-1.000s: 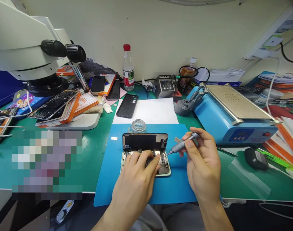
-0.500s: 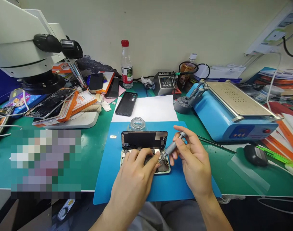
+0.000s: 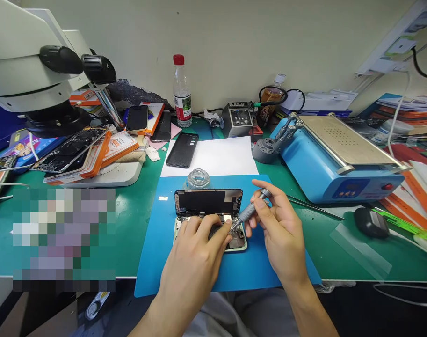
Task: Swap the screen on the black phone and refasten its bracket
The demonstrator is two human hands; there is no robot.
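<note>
An opened smartphone (image 3: 238, 241) lies on the blue mat (image 3: 153, 262), its inner parts exposed. Its screen (image 3: 206, 203) stands raised along the far side of the body. My left hand (image 3: 190, 257) is closed over the left and middle of the phone, fingers bent onto it; the palm hides much of the body. In my right hand (image 3: 283, 236) is a grey precision screwdriver (image 3: 247, 213), gripped by thumb and fingers with the index finger raised near its cap. The screwdriver slants down to the left, its tip beside my left thumb and index finger over the phone's inside.
Behind the phone stands a glass jar (image 3: 198, 179). A black phone back (image 3: 182, 150) lies on white paper (image 3: 220, 157). To the right are a screwdriver stand (image 3: 264, 150), a blue heating plate machine (image 3: 311, 173) and tweezers (image 3: 314, 207). A microscope (image 3: 55, 89) overhangs the left.
The whole view has shifted slightly. My hands keep nearly the same pose on the phone, and the screwdriver tip sits a little closer to my left fingertips.
</note>
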